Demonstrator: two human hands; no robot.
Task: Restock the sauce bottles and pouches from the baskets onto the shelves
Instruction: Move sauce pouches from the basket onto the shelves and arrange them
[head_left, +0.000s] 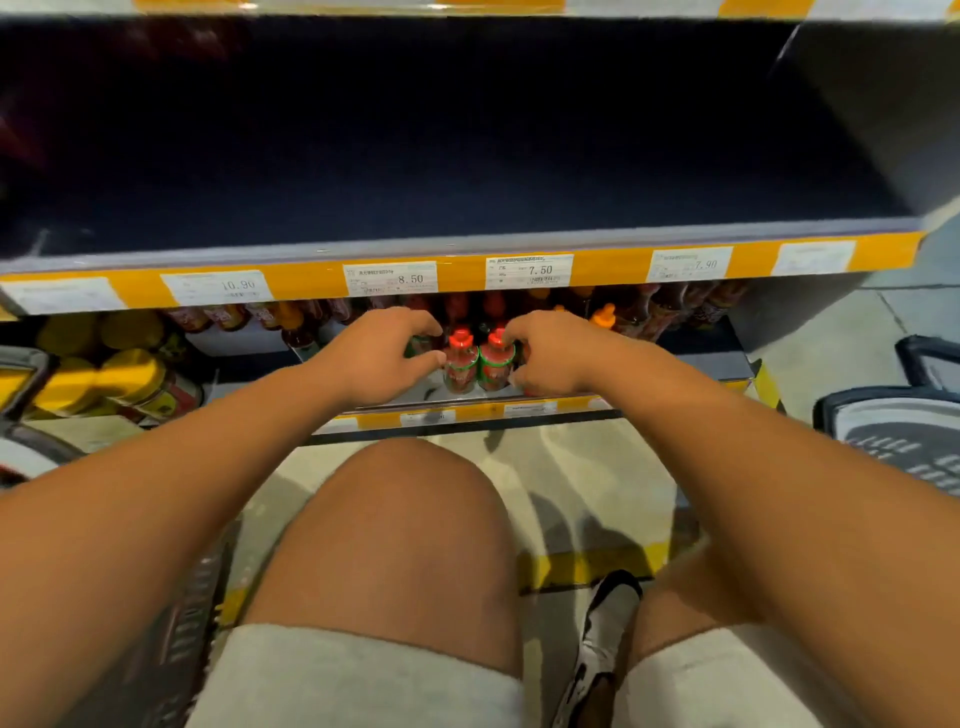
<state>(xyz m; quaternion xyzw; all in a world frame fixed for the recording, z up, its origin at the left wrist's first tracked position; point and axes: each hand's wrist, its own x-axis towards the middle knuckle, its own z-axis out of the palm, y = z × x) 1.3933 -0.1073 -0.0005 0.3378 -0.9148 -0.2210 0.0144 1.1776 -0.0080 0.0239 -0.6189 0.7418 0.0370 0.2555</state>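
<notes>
Two small sauce bottles with red caps and green-edged labels stand side by side on the bottom shelf (571, 405). My left hand (384, 353) curls beside the left bottle (460, 364), thumb and fingers touching it and another bottle partly hidden behind the fingers. My right hand (550, 358) wraps round the right bottle (496, 364), fingers over its cap and thumb low at its side. Behind them, rows of dark sauce bottles (665, 312) with red and orange caps fill the back of the shelf.
The shelf above (467, 218) is dark, with price tags on its yellow edge strip (457, 278). Yellow-lidded jars (124, 374) stand at left. A dark basket (904, 441) sits on the floor at right, another basket (171, 649) at lower left. My knee (415, 519) is before the shelf.
</notes>
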